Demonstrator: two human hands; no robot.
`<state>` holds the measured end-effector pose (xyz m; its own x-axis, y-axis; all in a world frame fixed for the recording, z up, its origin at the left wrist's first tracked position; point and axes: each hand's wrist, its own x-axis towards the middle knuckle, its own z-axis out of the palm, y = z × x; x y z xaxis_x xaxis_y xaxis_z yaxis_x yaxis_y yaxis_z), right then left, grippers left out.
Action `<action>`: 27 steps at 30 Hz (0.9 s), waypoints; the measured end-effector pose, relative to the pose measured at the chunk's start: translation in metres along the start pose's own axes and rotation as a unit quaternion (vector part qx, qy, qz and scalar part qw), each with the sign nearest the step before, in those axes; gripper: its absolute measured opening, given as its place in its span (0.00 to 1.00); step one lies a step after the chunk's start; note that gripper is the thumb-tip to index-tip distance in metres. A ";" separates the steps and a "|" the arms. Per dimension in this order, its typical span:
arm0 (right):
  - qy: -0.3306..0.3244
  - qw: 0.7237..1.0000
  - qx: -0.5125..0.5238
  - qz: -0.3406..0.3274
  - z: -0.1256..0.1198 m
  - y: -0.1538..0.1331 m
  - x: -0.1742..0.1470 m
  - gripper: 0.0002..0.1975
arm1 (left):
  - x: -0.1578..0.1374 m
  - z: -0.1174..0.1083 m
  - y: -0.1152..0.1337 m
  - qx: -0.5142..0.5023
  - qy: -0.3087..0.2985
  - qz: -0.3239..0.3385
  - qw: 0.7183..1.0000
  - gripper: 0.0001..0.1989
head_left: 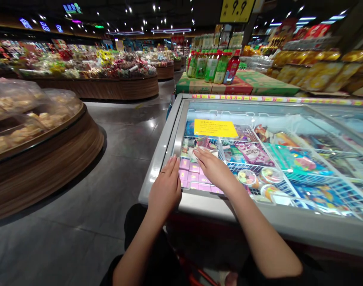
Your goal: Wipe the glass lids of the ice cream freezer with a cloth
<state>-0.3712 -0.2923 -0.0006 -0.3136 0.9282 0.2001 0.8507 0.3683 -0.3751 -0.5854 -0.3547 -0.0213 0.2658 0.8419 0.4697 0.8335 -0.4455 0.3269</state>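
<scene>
Dark grey, glossy floor tiles [121, 159] run from the near left into the distance, catching pale reflections. At the near left stands a rounded, wood-grained display counter [50, 167]; farther off on the left is a long curved stand [110, 88] with brown sides. The ceiling [110, 12] is dark, dotted with small white spotlights [154, 7] and, toward the far middle, long light strips [177, 30]. Blue lit characters [45, 26] glow at the far left, and a yellow price sign [236, 11] hangs on the right.
</scene>
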 end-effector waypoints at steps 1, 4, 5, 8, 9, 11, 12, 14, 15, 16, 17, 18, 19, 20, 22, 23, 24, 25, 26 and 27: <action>0.000 1.000 -0.002 0.005 0.001 -0.003 0.011 0.26 | 0.000 0.000 0.000 0.001 0.002 0.000 1.000 0.30; -0.008 1.000 -0.001 -0.010 0.006 -0.016 0.030 0.26 | 0.000 0.001 -0.002 -0.002 0.007 -0.001 1.000 0.30; -0.013 1.000 0.002 -0.026 0.007 -0.020 0.029 0.26 | 0.000 0.001 -0.003 -0.005 0.007 -0.001 1.000 0.30; -0.030 0.997 0.020 -0.071 0.007 -0.024 0.004 0.26 | -0.001 0.002 -0.005 -0.013 0.006 0.001 1.000 0.30; -0.032 0.996 0.028 -0.079 0.006 -0.022 -0.007 0.26 | -0.002 0.002 -0.005 -0.013 0.007 0.000 1.000 0.30; -0.025 0.996 0.039 -0.080 0.001 -0.011 -0.024 0.25 | -0.002 0.003 -0.005 -0.009 0.008 -0.002 1.000 0.30; -0.018 0.996 0.040 -0.072 -0.001 -0.005 -0.028 0.25 | -0.002 0.003 -0.004 -0.004 0.008 -0.003 1.000 0.30; -0.004 0.998 0.032 -0.050 -0.003 0.006 -0.023 0.25 | -0.001 0.002 -0.003 0.007 0.008 -0.003 1.000 0.29; 0.001 0.999 0.023 -0.039 -0.004 0.009 -0.015 0.25 | -0.001 0.002 -0.002 0.012 0.008 -0.003 1.000 0.29; 0.004 0.999 0.012 -0.030 -0.003 0.010 -0.004 0.26 | -0.001 0.001 -0.001 0.017 0.009 -0.003 1.000 0.28; 0.004 1.000 0.002 -0.023 -0.002 0.008 0.008 0.26 | 0.000 0.001 -0.001 0.020 0.010 -0.003 1.000 0.29; 0.003 1.000 -0.005 -0.018 0.000 0.005 0.020 0.26 | 0.000 0.001 -0.001 0.022 0.012 -0.003 1.000 0.29; 0.001 1.000 -0.010 -0.015 0.002 -0.001 0.030 0.26 | 0.000 0.001 -0.001 0.023 0.013 -0.004 1.000 0.29; -0.002 1.000 -0.013 -0.015 0.004 -0.007 0.038 0.26 | 0.001 0.001 -0.002 0.021 0.013 -0.004 1.000 0.29; -0.008 1.000 -0.010 -0.027 0.007 -0.018 0.041 0.25 | 0.000 0.001 -0.003 0.014 0.010 -0.004 1.000 0.29; -0.012 0.999 -0.004 -0.039 0.008 -0.021 0.037 0.25 | 0.000 0.000 -0.004 0.007 0.007 -0.005 1.000 0.29; -0.015 0.998 0.004 -0.053 0.008 -0.022 0.030 0.25 | 0.000 -0.001 -0.005 -0.002 0.003 -0.007 1.000 0.29; -0.016 0.998 0.015 -0.067 0.006 -0.020 0.021 0.25 | 0.000 -0.002 -0.007 -0.014 -0.002 -0.009 1.000 0.29; -0.016 0.997 0.025 -0.077 0.004 -0.017 0.011 0.25 | 0.001 -0.003 -0.009 -0.026 -0.007 -0.012 1.000 0.29; -0.015 0.996 0.032 -0.083 0.002 -0.011 0.003 0.25 | 0.003 -0.005 -0.011 -0.039 -0.011 -0.015 0.999 0.29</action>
<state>-0.3823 -0.2935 0.0026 -0.4615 0.8549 0.2370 0.7572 0.5188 -0.3968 -0.5961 -0.3492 -0.0196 0.2521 0.8618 0.4402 0.8014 -0.4409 0.4042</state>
